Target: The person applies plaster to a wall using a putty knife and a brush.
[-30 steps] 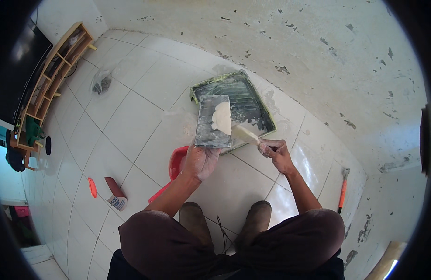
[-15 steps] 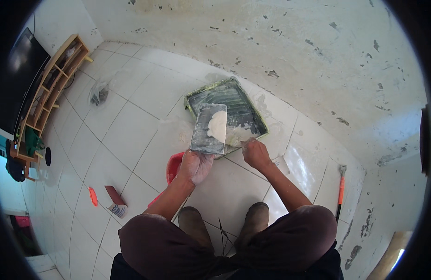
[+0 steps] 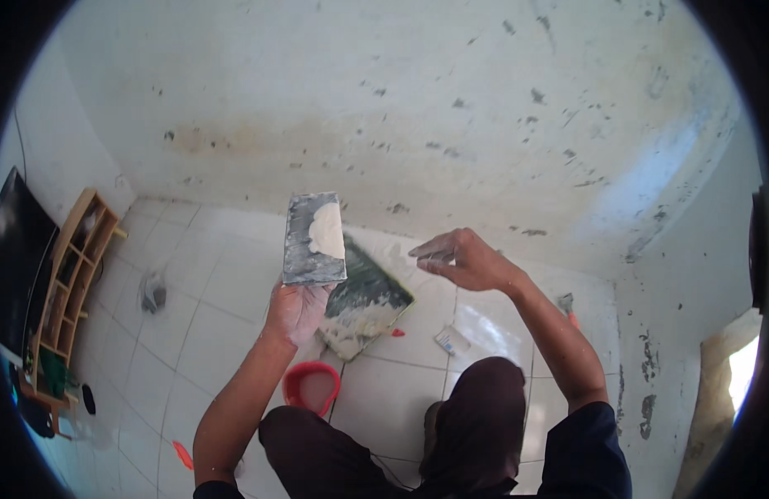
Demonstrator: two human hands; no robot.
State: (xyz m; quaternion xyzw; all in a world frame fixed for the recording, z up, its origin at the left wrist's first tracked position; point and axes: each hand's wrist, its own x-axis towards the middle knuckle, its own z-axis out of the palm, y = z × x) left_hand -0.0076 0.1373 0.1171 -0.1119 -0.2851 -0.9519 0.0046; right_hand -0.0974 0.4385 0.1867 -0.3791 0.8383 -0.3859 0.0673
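My left hand grips a plastering trowel from below, its grey rectangular plate facing up; its handle is hidden. A mound of creamy white filler lies along the plate's right side. To the right, my right hand is raised over the floor near the wall, holding nothing, with its thumb apart from its stretched fingers. Beyond and below the trowel, a dark paint tray smeared with white filler rests on the tiles, partly covered by the plate and left hand. A small red piece shows at its edge.
A red bucket stands near my left knee. The patchy wall rises ahead. On the tiles lie a white piece, an orange-handled scraper and a plastic bag. A wooden shelf unit stands left.
My right hand has left the tray, rising empty toward the wall. My left hand has lifted the trowel up from above the tray. The view has tilted up, and my legs have shifted from a squat.
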